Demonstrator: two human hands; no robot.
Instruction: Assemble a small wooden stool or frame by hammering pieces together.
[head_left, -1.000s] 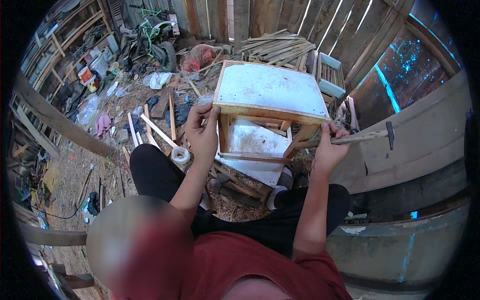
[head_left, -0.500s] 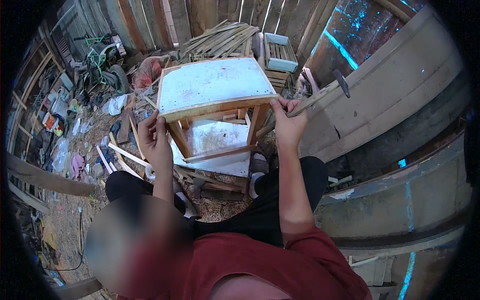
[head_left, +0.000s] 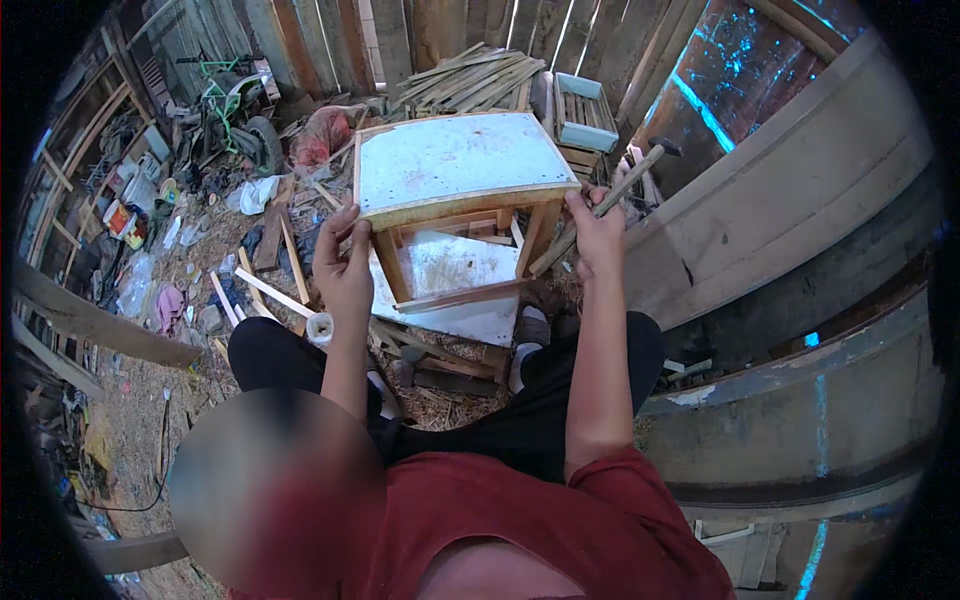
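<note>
My left hand (head_left: 343, 262) pinches the front left corner of a small wooden frame's top (head_left: 462, 157), a white board edged with pale wood. My right hand (head_left: 597, 225) is at the front right corner, thumb on the edge, fingers wrapped round a wooden-handled hammer (head_left: 629, 180) whose dark head points up and away to the right. The frame's wooden legs and a lower rail (head_left: 458, 294) show beneath the top. Under it lies another white board (head_left: 475, 318), resting on timber pieces between my bent, dark-trousered legs.
Scrap wood strips (head_left: 286, 293), a white roll (head_left: 319, 329) and litter lie on the floor to the left. A green two-wheeler (head_left: 229, 105), stacked slats (head_left: 462, 78) and a pale crate (head_left: 585, 112) stand behind. Large boards (head_left: 770, 190) lean along the right, a timber beam (head_left: 100, 320) crosses the left.
The hammer has swung from pointing rightward to pointing up and away. The frame and both hands have shifted slightly in view, along with the whole scene as the head moved.
</note>
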